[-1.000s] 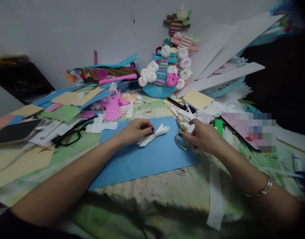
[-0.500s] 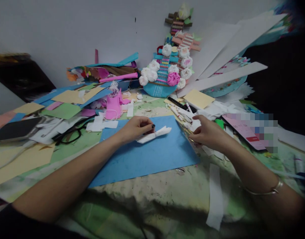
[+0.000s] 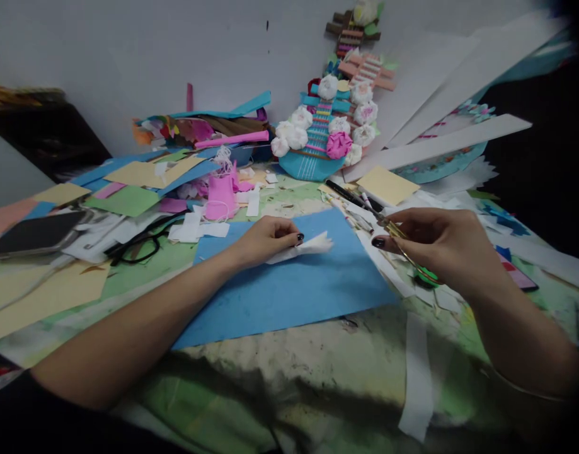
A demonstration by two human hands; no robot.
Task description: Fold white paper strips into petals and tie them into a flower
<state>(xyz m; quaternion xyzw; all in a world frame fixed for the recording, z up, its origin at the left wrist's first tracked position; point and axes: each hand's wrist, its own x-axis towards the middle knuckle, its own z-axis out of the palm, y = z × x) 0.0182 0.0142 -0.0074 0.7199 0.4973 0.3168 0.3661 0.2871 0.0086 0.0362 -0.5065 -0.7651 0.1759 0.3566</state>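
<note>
My left hand (image 3: 273, 241) pinches a gathered piece of white tissue paper (image 3: 312, 248), whose frayed end points right. Both rest over a blue sheet of paper (image 3: 289, 299) on the table. Off the sheet's right side, my right hand (image 3: 440, 249) is raised and closed on gold-handled scissors (image 3: 397, 232). Their dark blades point up and left, and one handle loop hangs below the fingers. My right fingers partly cover the handles.
Paper guitar shapes with white and pink flowers (image 3: 312, 135) lean on the wall. Eyeglasses (image 3: 138, 247) and a dark tablet-like device (image 3: 36, 233) lie left among coloured paper. Markers (image 3: 358, 217), a yellow pad (image 3: 388, 185) and a phone (image 3: 523, 277) are on the right. A white strip (image 3: 416, 378) lies in front.
My right hand has picked up the scissors from beside the blue sheet and moved up and right with them. My left hand keeps its pinch on the tissue. The view has shifted slightly.
</note>
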